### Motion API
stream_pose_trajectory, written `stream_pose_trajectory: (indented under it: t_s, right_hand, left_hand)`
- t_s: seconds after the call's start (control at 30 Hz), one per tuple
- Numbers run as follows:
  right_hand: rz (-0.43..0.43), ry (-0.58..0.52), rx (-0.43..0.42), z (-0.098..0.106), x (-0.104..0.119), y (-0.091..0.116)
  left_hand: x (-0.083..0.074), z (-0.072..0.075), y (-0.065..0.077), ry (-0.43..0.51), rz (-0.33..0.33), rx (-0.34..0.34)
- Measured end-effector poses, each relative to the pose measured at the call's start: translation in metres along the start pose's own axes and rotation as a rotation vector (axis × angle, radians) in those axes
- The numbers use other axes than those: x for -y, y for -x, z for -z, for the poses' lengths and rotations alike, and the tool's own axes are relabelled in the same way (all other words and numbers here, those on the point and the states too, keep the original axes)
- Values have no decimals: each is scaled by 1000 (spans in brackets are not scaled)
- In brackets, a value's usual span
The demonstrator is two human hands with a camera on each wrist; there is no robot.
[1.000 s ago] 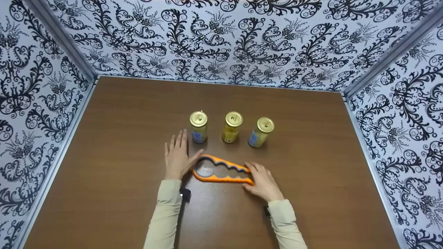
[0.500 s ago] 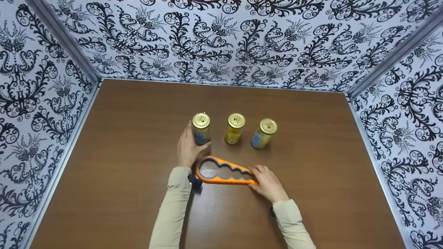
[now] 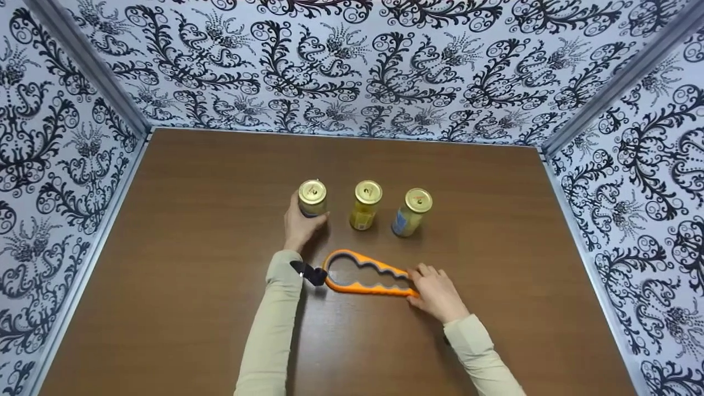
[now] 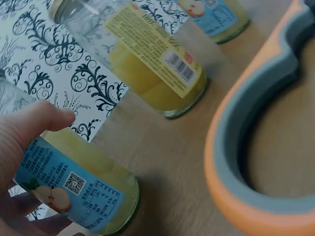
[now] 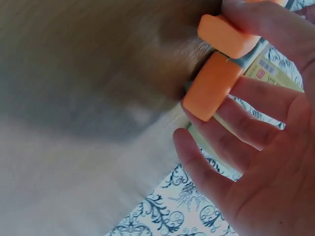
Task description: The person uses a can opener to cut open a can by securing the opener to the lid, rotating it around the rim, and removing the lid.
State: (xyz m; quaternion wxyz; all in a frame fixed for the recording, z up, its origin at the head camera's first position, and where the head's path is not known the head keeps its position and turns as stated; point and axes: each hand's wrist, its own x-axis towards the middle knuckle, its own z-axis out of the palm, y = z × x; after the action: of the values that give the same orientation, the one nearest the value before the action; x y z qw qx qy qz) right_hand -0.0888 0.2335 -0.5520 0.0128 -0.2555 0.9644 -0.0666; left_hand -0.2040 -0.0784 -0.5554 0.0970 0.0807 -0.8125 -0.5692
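The left hand (image 3: 300,226) holds the left jar (image 3: 312,201), its thumb on one side of the glass and its fingers round the other, so the grasp is only as wide as the jar. That jar has a gold lid, pale yellow contents and a blue label with a picture of cut fruit and a square code. The right hand (image 3: 438,291) pinches the free ends of an orange tool (image 3: 360,288), thumb on one arm and fingers against the other, with the little finger extended clear of it. The tool lies on the wooden table (image 3: 192,302), nearer the person than the jars; its grey-lined loop points toward the left wrist, where a black device (image 3: 312,273) sits just beside it, and its wavy inner edges run back to the right hand. To the right of the held jar stand the middle jar (image 3: 365,209), with a yellow label and barcode, and the right jar (image 3: 411,214), with a blue label; all three are apart from one another. Both forearms wear pale sleeves (image 3: 275,330). Black-and-white patterned walls (image 3: 341,66) rise behind the table and at both sides.
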Motion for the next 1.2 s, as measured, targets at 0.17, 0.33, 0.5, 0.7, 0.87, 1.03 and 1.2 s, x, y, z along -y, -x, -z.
stream_pose_trajectory:
  t_s: [0.17, 0.33, 0.5, 0.7, 0.87, 1.03, 1.2]
  right_hand:
    - [38, 93, 38, 7, -4, -2]
    - [49, 96, 28, 12, -11, -7]
    - [55, 101, -19, 13, -18, -6]
    - [34, 116, -163, 12, -23, -5]
    - [12, 84, -292, 13, -29, -3]
    - [15, -13, -420, 18, -37, 0]
    - [-21, -103, -453, 35, -39, 1]
  left_hand:
    - [2, 0, -2, 86, 1, 23]
    - [1, 0, -3, 144, 29, 9]
    - [-2, 3, -1, 170, 61, 24]
    - [-7, 10, 5, 118, 65, 56]
    - [-6, 15, 10, 135, 81, 45]
    - [-6, 22, 13, 156, 95, 45]
    - [-7, 29, 18, 124, 92, 118]
